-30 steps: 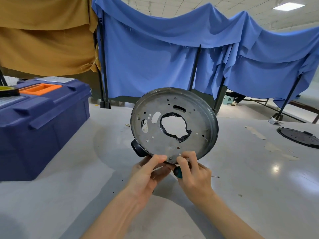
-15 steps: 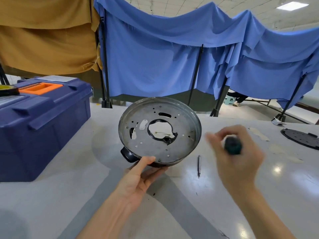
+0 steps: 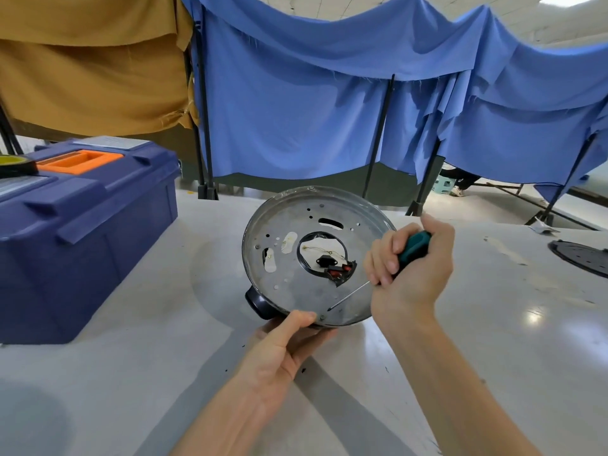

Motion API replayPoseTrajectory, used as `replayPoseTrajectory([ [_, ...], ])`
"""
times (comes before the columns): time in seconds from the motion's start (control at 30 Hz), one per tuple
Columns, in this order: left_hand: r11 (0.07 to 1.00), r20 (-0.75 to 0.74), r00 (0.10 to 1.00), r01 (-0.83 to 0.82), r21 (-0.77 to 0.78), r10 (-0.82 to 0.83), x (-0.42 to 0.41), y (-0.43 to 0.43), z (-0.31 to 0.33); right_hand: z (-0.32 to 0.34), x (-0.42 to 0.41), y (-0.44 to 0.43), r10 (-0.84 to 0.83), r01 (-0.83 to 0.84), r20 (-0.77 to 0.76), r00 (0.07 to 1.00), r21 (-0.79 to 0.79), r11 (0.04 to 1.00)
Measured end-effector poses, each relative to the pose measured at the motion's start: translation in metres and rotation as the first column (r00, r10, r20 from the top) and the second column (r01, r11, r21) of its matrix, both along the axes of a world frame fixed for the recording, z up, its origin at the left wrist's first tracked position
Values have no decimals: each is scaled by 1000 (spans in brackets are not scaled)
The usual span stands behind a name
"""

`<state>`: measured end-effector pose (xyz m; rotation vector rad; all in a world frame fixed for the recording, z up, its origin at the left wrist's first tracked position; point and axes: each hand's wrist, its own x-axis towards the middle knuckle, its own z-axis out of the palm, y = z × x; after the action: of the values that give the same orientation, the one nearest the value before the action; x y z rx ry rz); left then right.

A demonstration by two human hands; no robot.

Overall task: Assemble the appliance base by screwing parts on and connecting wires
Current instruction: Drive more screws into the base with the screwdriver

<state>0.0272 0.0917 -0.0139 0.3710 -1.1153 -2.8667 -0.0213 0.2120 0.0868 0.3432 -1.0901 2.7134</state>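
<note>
Close up, a person's left hand (image 3: 283,347) holds a round grey metal appliance base (image 3: 296,291) tilted up off a white table (image 3: 164,324). The left fingers (image 3: 314,337) curl under its near rim and the thumb presses on the inner face.

Just beside that thumb sits a small screw (image 3: 321,317). The right hand (image 3: 411,274) is clamped in a fist round a green-handled screwdriver (image 3: 413,246). Its thin shaft slants down from the right fingers (image 3: 388,261) towards the screw. Whether the tip is seated in the screw head cannot be told.

Beyond the thumb, thin wires (image 3: 320,249) and a black and red part show through the base's central hole. A dark blue plastic toolbox (image 3: 82,225) stands well to the left of the left fingers.

The risks, as a judgement:
- The shaft meets the screw at a slant, so pressure could make the tip skid off and jab the thumb next to it, or chew up the screw head.
- The base is propped up by one hand alone, so a hard push could rock it or tip it flat.
- A slanted start could also drive the screw in crooked.
</note>
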Motion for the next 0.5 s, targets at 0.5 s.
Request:
replayPoseTrajectory([
  [0.5, 1000, 38, 999, -30, -7, 31, 0, 2, 3, -12, -5, -9, 22, -19, -56, 998, 66, 998],
])
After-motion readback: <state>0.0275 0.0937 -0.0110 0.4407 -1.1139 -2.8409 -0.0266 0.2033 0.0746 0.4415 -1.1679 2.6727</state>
